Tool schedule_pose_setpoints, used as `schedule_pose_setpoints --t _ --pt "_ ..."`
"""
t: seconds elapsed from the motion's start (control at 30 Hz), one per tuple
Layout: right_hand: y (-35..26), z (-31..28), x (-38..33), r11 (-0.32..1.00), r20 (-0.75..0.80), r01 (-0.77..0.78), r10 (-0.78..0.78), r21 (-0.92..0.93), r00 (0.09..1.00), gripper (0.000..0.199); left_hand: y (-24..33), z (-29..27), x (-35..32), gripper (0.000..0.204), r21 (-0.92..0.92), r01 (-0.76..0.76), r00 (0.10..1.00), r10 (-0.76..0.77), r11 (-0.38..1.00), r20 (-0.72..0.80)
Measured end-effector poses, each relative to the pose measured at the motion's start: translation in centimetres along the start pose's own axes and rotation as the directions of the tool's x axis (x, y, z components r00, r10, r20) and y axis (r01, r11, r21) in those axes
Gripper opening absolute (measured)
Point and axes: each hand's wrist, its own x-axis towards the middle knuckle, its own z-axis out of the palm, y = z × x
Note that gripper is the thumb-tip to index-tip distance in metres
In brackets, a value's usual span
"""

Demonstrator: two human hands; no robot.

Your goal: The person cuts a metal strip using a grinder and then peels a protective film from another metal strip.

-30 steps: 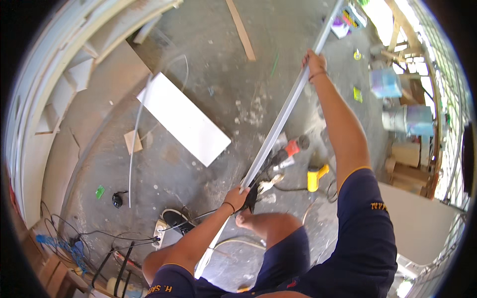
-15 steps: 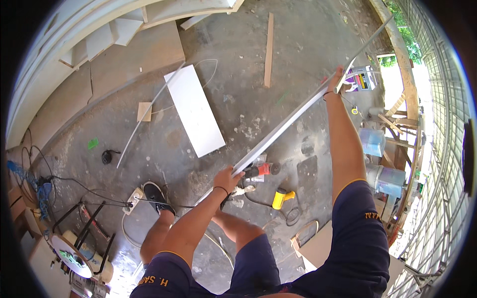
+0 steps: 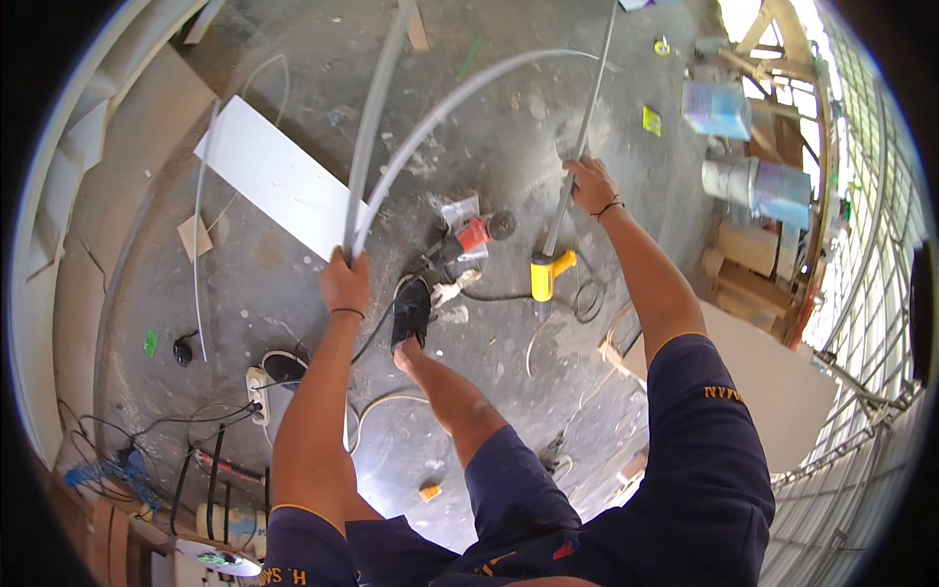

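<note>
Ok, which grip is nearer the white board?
Left. The left grip, on a pale strip, appears right by the near end of the white board; the right grip is well off to its right, past the red power tool.

A brightly lit metal grille [image 3: 877, 210] stands right of the stained grey floor [image 3: 499, 377], white shelving [image 3: 86, 135] left

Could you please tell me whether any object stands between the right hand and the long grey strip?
Nothing visible does: the right hand grips the long grey strip directly. The yellow heat gun shows near the strip's lower end in this view, not between strip and hand.
</note>
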Motion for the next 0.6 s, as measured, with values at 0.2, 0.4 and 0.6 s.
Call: schedule_pose_setpoints --t 0.2,0.4,0.6 --pt "4.2 9.1 -11.2 0.951 0.476 -0.257 0.309 -0.173 0.823 0.039 3.9 -1.3 3.4 0.037 0.017 -0.037 0.999 0.037 0.999 -0.031" --pt "0.0 13.0 -9.0 0.844 0.417 -0.443 0.301 0.303 0.858 0.04 9.4 -0.9 4.2 0.039 0.02 -0.116 0.993 0.117 0.993 -0.017" --pt "-22.8 -1.1 6.0 -0.437 0.304 -0.298 -0.057 0.849 0.951 0.04 13.1 -1.1 1.0 0.035 0.042 -0.093 0.993 0.089 0.995 0.078"
